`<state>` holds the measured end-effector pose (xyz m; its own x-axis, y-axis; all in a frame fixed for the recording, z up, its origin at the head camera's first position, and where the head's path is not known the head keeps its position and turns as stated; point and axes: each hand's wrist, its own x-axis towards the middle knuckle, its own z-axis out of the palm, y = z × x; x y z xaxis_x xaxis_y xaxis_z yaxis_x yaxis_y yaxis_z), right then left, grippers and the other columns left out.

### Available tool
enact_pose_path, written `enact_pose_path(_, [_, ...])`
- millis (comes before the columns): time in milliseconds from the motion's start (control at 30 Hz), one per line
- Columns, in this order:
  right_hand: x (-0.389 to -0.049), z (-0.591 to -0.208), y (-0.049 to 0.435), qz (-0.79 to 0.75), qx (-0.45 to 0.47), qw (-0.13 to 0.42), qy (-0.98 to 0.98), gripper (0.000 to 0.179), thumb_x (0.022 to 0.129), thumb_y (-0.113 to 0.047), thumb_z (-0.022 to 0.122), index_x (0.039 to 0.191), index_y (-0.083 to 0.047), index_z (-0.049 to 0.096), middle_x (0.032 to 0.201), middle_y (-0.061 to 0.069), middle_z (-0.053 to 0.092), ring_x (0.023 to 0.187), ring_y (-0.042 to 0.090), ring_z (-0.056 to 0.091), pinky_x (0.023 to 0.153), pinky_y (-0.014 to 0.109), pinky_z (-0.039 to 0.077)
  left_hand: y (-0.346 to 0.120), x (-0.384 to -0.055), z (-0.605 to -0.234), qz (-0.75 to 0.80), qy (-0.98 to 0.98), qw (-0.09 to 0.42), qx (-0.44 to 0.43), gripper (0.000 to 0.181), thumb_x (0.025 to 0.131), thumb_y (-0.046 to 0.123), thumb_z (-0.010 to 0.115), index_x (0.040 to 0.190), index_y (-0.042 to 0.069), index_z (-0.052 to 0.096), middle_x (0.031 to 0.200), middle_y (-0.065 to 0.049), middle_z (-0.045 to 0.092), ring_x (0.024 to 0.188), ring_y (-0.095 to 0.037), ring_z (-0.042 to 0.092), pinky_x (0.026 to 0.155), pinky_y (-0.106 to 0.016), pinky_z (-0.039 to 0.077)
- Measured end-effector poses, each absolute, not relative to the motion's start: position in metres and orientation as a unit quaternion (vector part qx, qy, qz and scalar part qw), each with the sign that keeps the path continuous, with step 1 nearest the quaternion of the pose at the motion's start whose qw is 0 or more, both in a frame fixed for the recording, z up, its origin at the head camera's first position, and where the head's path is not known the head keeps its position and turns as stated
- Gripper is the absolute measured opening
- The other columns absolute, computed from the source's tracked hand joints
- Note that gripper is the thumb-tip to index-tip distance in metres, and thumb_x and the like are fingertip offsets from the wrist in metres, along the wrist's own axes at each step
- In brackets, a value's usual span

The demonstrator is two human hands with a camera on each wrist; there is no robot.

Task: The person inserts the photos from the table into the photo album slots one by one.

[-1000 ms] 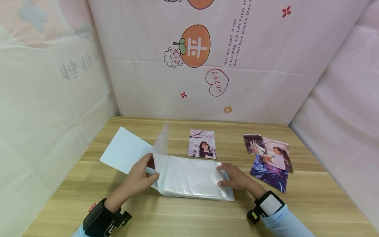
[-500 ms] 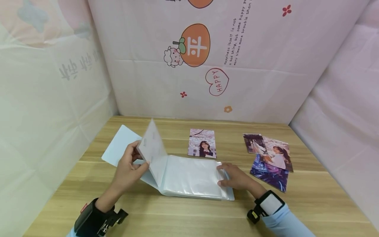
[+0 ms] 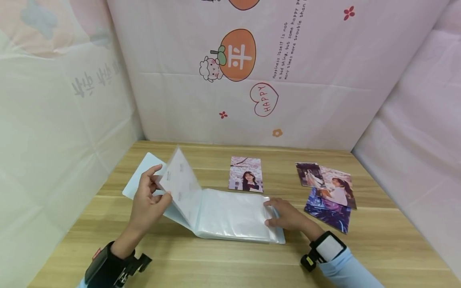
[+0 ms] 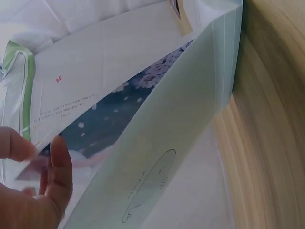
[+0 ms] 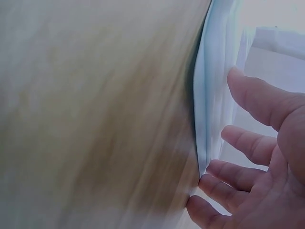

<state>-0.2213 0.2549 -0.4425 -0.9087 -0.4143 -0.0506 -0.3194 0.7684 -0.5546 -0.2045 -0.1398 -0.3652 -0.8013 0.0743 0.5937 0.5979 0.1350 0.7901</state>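
Pale blue, just beyond the left hand (image 3: 148,206): cover (image 3: 150,161), slanting away leftward. Pinched between left thumb and curled fingers: raised page (image 3: 180,186), long side sloping down rightward to the spine. Visible only from the left wrist: dark blossom picture (image 4: 102,119) in that page. Between both hands: open album (image 3: 230,216), long axis left to right. Resting on its right edge, gripping nothing, fingers loosely spread: right hand (image 3: 286,216).

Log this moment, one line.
left hand: holds raised page | right hand: touches right edge of album | lone photo: flat beyond album | three overlapping photos: farther right
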Motion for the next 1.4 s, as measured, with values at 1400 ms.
enact_pose_path(1400, [-0.225, -0.439, 0.268, -0.262, -0.142, 0.103, 0.949, 0.061, 0.08, -0.029, 0.072, 0.128, 0.004, 0.052, 0.137, 0.028, 0.038, 0.123, 0.046, 0.034, 0.099, 0.056, 0.027, -0.197, -0.218, -0.391, -0.261, -0.963, 0.001, -0.069, 0.067, 0.063, 0.006, 0.076, 0.12, -0.014, 0.047, 0.101, -0.038, 0.038, 0.088, -0.046, 0.041, 0.068, -0.051, 0.04])
